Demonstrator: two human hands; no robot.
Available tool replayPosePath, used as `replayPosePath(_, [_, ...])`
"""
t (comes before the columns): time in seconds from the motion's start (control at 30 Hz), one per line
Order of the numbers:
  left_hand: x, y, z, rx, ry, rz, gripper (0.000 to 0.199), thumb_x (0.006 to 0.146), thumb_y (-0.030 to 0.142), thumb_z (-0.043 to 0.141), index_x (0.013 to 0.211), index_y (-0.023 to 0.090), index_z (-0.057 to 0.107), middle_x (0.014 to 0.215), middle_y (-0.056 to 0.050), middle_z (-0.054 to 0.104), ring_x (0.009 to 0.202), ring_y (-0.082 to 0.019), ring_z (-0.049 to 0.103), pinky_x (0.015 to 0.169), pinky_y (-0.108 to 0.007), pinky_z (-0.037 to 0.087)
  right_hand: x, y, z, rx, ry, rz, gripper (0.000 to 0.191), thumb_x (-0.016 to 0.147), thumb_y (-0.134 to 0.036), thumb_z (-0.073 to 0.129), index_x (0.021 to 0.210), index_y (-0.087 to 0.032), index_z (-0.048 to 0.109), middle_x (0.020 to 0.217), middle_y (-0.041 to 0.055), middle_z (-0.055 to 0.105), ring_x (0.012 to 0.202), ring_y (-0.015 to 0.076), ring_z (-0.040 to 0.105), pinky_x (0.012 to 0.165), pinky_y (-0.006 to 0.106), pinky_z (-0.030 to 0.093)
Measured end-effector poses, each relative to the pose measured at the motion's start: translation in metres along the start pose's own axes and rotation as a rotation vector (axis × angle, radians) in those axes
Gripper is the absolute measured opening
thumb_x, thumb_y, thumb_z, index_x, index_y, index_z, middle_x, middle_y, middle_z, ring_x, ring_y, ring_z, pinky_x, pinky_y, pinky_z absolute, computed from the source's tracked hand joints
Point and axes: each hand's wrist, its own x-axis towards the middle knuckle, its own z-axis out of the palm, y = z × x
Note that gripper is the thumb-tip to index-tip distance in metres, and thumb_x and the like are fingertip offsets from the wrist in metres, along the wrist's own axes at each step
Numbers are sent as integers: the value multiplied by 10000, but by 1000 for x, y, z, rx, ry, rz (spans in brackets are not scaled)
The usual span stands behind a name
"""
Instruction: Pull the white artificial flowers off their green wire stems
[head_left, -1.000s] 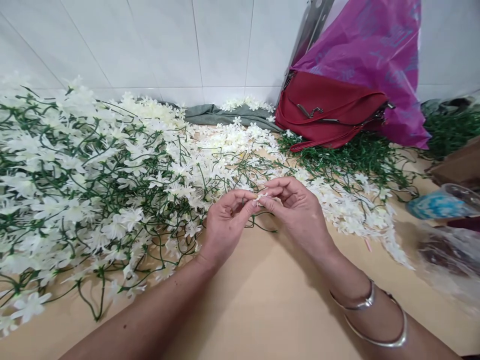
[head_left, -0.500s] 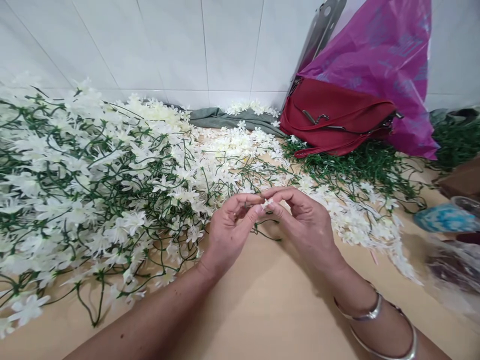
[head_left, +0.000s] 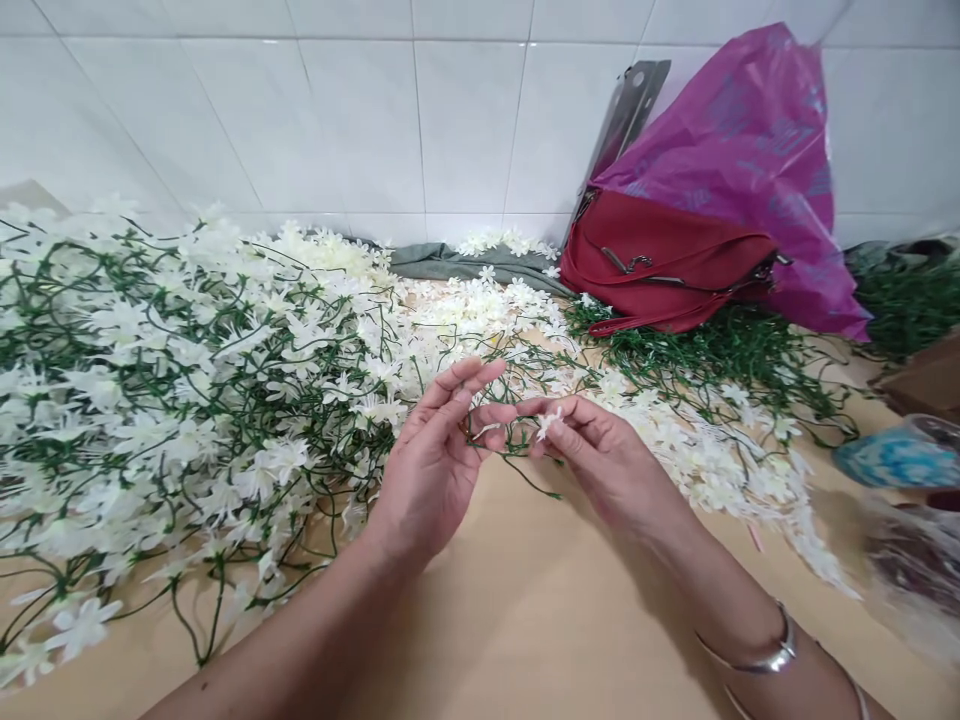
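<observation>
Between thumb and fingers of my right hand (head_left: 607,455) a small white artificial flower (head_left: 550,424) is pinched. Its thin green plastic stem (head_left: 534,482) hangs below, over the table. My left hand (head_left: 435,465) is raised palm inward to the left of the flower, upper fingers extended and lower fingers curled round part of the green stem. A pale sliver shows by those fingers; I cannot make out if it is a petal. Just behind my hands lie loose white blossoms (head_left: 495,310), and a large heap of white flowers on green stems (head_left: 247,390) fills the left side.
A red handbag (head_left: 667,260) and a purple plastic bag (head_left: 757,140) rest against the tiled wall (head_left: 360,130). Bare green stems (head_left: 720,350) lie under the handbag. To the right are a blue-and-white patterned item (head_left: 896,452) and a clear plastic bag (head_left: 911,560) on the table (head_left: 517,620).
My hands have drawn apart. My left hand has moved left and its upper fingers have straightened, while the right keeps the flower. The view has tilted up slightly.
</observation>
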Motion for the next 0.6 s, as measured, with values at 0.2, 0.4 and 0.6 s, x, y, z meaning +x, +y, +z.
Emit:
replayPosePath(0.2, [-3,3,4,-6,10,-32,157,923,142,687,1028,213,780,1113,-39,791,575,-39,554,596,-165,530,-8,-2,18,144,-178,69,204,882,-404,826,881,-231,719,908,7,755,755,119,674,838,282,521])
replayPosePath(0.4, [-1,-12,-11,365,-35,82,176,921,256,740,1076,200,801,1134,-75,773,986,-160,693,899,-260,544,-6,-15,10,188,-85,35,204,834,-397,874,863,-238,750,959,-2,783,802,106,726,880,251,548])
replayPosePath(0.6, [0,-19,-20,1000,-210,321,185,989,296,659,1012,203,817,981,-70,779,952,-213,679,900,-329,500,-2,-14,2,174,-74,11,213,839,-403,869,861,-234,741,931,1,789,819,116,731,875,250,563])
